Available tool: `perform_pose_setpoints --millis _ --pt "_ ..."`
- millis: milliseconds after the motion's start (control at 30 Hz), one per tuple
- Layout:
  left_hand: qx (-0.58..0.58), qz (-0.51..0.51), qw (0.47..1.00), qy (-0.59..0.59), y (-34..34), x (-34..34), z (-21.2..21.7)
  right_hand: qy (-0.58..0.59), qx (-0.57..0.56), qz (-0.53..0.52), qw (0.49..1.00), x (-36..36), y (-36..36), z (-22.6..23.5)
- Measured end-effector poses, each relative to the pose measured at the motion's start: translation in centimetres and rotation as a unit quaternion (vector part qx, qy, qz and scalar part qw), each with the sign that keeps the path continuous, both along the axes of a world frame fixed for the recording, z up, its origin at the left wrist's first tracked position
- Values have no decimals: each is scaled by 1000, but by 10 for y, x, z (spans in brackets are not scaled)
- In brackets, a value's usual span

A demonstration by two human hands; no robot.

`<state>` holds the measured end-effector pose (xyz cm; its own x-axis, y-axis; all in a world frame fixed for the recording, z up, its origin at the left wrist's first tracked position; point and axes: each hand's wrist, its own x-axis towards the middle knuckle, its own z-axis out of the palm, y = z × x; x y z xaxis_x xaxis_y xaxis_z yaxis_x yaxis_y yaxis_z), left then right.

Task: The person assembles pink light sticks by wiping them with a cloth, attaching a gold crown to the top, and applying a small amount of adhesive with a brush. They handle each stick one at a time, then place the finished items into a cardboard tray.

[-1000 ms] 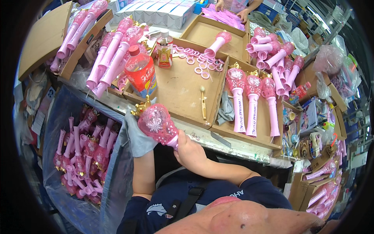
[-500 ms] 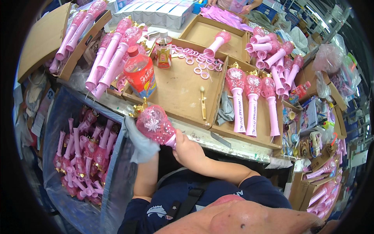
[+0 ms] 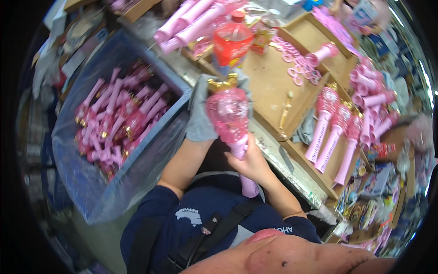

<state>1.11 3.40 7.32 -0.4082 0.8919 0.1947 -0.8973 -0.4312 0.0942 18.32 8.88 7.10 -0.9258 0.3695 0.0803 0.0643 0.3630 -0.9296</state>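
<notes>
A pink toy wand (image 3: 226, 114) with a clear, glittery head and a gold crown stands tilted in front of my chest. My right hand (image 3: 255, 160) is closed round its neck, where the head meets the handle; the handle's lower end shows below the hand. A grey cloth (image 3: 198, 116) covers my left hand and lies behind and beside the wand's head. The fingers under it are hidden, and my left forearm (image 3: 189, 160) comes up below. Three similar wands (image 3: 336, 125) lie side by side in a cardboard tray (image 3: 303, 153) to the right.
On the left is a blue plastic-lined bin (image 3: 178, 107) full of wands. Along the worktable are a red drink bottle (image 3: 232, 43), pink rings (image 3: 298, 80) and a brush (image 3: 286, 109). More wands (image 3: 376, 100) are piled at the right. Another person's hand (image 3: 366, 30) shows at the far edge.
The view has swung left, bringing the bin further in. The wand has turned from leaning left to nearly upright, crown up, and the cloth has shifted behind its head. My right hand keeps its hold.
</notes>
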Motion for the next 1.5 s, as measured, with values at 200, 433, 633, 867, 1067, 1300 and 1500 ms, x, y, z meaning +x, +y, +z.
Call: perform_pose_setpoints --millis 200,433,633,867,1067,1300,1500 --pt "-131 39 990 30 1 0 -14 -83 -281 68 954 2 4 -2" --pt "-74 20 997 23 -5 6 -4 -90 -347 65 931 3 5 -5" --pt "-211 217 948 97 0 11 -11 -79 130 -104 983 4 -14 2" --pt "-78 -34 996 5 0 10 -7 -93 -554 200 803 14 26 -23" --pt "-128 19 991 19 6 16 -3 -40 -732 235 638 12 20 -51" --pt "-213 160 950 164 1 14 -8 28 -304 -27 952 24 7 -31" --pt "-231 179 949 122 1 24 -12 -31 52 -103 993 32 2 -15"
